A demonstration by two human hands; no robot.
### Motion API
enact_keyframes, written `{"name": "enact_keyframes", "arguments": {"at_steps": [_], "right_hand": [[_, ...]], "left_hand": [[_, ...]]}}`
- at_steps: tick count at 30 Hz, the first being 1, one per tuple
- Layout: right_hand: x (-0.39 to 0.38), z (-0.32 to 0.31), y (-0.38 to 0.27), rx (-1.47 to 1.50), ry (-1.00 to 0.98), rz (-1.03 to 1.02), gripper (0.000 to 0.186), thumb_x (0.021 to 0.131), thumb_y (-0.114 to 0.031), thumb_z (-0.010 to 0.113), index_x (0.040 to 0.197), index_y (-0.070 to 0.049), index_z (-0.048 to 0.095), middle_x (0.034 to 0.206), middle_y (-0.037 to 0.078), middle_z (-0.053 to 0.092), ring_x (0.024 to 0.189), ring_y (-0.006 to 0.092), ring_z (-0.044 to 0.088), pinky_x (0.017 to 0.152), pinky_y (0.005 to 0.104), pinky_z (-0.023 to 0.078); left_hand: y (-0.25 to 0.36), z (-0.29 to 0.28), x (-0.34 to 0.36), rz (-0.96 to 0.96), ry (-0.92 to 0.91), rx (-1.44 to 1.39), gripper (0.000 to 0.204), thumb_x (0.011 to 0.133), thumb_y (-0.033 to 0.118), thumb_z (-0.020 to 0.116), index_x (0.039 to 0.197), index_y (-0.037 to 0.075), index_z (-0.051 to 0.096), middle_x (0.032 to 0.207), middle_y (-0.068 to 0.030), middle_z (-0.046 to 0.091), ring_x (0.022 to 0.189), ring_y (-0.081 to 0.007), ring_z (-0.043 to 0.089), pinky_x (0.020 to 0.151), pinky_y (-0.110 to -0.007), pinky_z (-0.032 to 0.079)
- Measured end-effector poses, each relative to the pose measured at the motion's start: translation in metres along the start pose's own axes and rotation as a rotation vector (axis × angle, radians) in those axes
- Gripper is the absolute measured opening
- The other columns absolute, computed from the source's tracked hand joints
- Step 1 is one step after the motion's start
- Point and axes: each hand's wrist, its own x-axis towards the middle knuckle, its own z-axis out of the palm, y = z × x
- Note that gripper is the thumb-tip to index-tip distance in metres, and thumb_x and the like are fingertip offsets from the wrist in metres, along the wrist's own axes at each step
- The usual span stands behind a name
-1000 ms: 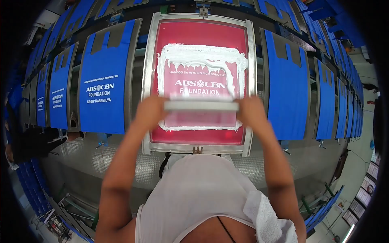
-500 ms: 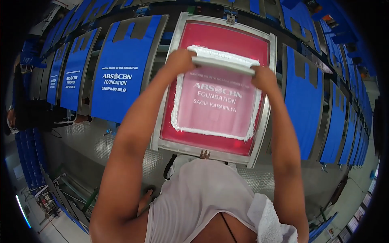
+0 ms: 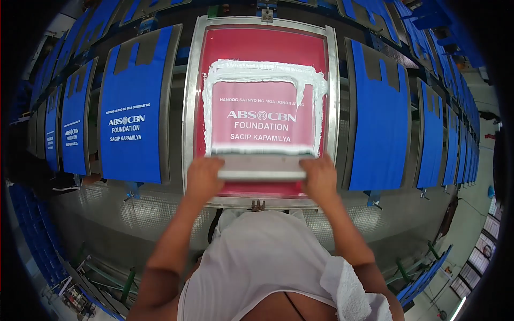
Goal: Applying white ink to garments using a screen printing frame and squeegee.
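Note:
My left hand (image 3: 206, 176) and my right hand (image 3: 318, 176) are wrapped round the two ends of a wide squeegee (image 3: 261, 168) with a metal bar, low on the screen. The printing screen has a silver metal frame (image 3: 330, 80) and red mesh (image 3: 265, 44), with a pale printed design showing in a lighter middle area (image 3: 262, 93). Thick white ink (image 3: 259, 67) forms a band along the top and sides of that area, with a drip at the upper right and a line along the squeegee's edge.
Rows of platens holding blue fabric pieces run either side, some with white print (image 3: 136, 80), others plain (image 3: 377, 134). A metal clamp (image 3: 266, 10) sits above the screen. Below is a silver patterned surface (image 3: 139, 211). A person in dark clothing (image 3: 53, 168) is at the far left.
Both hands and the squeegee moved up to the screen's top half a second ago, and are now lower than in either earlier frame. The camera view has swung back nearly level.

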Motion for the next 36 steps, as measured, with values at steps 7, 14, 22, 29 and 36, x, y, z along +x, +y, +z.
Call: {"name": "enact_keyframes", "arguments": {"at_steps": [7, 14, 22, 29, 36], "right_hand": [[0.183, -0.035, 0.062, -0.199, -0.038, 0.027, 0.033, 0.062, -0.011, 0.062, 0.094, -0.016, 0.067, 0.085, 0.011, 0.067, 0.082, 0.0301, 0.065, 0.075, 0.0407, 0.051], [0.234, -0.083, 0.065, -0.089, -0.17, -0.031, 0.048, 0.062, -0.009, 0.056, 0.109, -0.007, 0.066, 0.099, 0.018, 0.066, 0.095, 0.0323, 0.063, 0.084, 0.0396, 0.05], [0.277, -0.064, 0.105, -0.042, -0.272, -0.065, 0.053, 0.056, -0.014, 0.063, 0.108, -0.004, 0.065, 0.098, 0.021, 0.066, 0.093, 0.0337, 0.063, 0.085, 0.0366, 0.05], [0.285, -0.063, 0.048, -0.056, -0.184, -0.252, 0.046, 0.06, -0.012, 0.062, 0.105, -0.004, 0.064, 0.103, 0.019, 0.065, 0.098, 0.0349, 0.06, 0.087, 0.0387, 0.047], [0.258, -0.062, 0.026, -0.108, -0.152, -0.13, 0.052, 0.062, -0.008, 0.056, 0.114, -0.008, 0.063, 0.109, 0.018, 0.063, 0.103, 0.0343, 0.059, 0.091, 0.0396, 0.046]], "left_hand": [[-0.034, -0.04, 0.197, -0.103, -0.049, 0.132, 0.035, 0.066, 0.03, 0.077, 0.093, 0.008, 0.07, 0.081, -0.0164, 0.067, 0.079, -0.0341, 0.064, 0.073, -0.041, 0.05], [-0.032, -0.084, 0.205, -0.03, 0.243, 0.173, 0.046, 0.069, 0.031, 0.077, 0.105, 0.006, 0.063, 0.097, -0.0181, 0.064, 0.092, -0.0351, 0.06, 0.082, -0.042, 0.047], [0.036, 0.003, -0.037, -0.283, -0.865, -0.425, 0.034, 0.088, 0.034, 0.058, 0.094, 0.001, 0.064, 0.082, -0.0141, 0.064, 0.076, -0.0217, 0.061, 0.072, -0.034, 0.047], [0.071, 0.105, -0.116, -0.657, -0.565, -1.202, 0.035, 0.091, 0.036, 0.059, 0.094, 0.002, 0.066, 0.075, 0.0034, 0.061, 0.072, -0.0078, 0.052, 0.07, -0.026, 0.044], [0.082, 0.072, -0.104, -0.501, -0.615, -1.202, 0.039, 0.095, 0.037, 0.052, 0.079, 0.003, 0.064, 0.068, 0.0027, 0.056, 0.065, -0.0058, 0.05, 0.061, -0.023, 0.041]]}}
